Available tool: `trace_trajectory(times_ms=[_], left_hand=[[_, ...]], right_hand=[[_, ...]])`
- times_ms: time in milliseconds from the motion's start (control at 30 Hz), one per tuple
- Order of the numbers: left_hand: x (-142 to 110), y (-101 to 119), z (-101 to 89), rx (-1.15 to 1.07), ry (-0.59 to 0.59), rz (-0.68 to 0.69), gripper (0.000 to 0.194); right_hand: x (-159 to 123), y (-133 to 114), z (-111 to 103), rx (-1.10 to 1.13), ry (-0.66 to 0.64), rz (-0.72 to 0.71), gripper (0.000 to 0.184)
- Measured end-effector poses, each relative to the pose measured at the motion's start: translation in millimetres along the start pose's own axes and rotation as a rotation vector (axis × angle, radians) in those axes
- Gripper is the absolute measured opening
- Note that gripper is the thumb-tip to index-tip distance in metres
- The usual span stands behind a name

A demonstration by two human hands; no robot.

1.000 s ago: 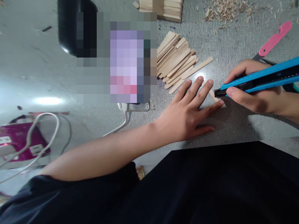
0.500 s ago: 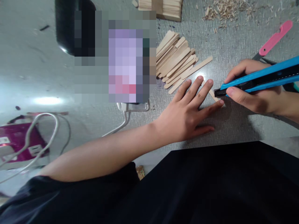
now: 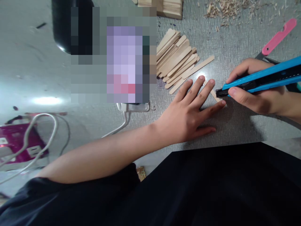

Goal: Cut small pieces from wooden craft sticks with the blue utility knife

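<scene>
My left hand (image 3: 190, 113) lies flat on the grey mat with its fingers spread, pressing down a wooden stick (image 3: 213, 94) that shows only between the fingertips. My right hand (image 3: 256, 94) is closed round a blue utility knife (image 3: 261, 80), whose black tip rests on the stick right beside my left index fingertip. A loose pile of wooden sticks (image 3: 176, 59) lies just beyond my left hand.
A pink-handled tool (image 3: 277, 37) lies at the far right. Wood shavings (image 3: 225, 8) are scattered at the top, next to a stacked bundle of sticks (image 3: 164, 8). A white charger and cable (image 3: 127, 116) and a purple box (image 3: 16, 141) sit to the left.
Both hands and the knife keep their places on the stick; only the camera view has shifted slightly.
</scene>
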State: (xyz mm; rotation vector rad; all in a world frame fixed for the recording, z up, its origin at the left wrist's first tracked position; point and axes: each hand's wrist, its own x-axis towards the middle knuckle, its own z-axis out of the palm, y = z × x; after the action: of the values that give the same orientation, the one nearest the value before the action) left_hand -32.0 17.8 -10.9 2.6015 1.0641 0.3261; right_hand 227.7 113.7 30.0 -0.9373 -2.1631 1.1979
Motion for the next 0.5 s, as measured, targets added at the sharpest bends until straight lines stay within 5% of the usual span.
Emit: trace_trajectory(times_ms=[500], left_hand=[[0.3,-0.1,0.1,0.009,0.001,-0.002,0.083]], right_hand=[[-2.0,2.9,-1.6,-0.050,-0.010,-0.029,0.008]])
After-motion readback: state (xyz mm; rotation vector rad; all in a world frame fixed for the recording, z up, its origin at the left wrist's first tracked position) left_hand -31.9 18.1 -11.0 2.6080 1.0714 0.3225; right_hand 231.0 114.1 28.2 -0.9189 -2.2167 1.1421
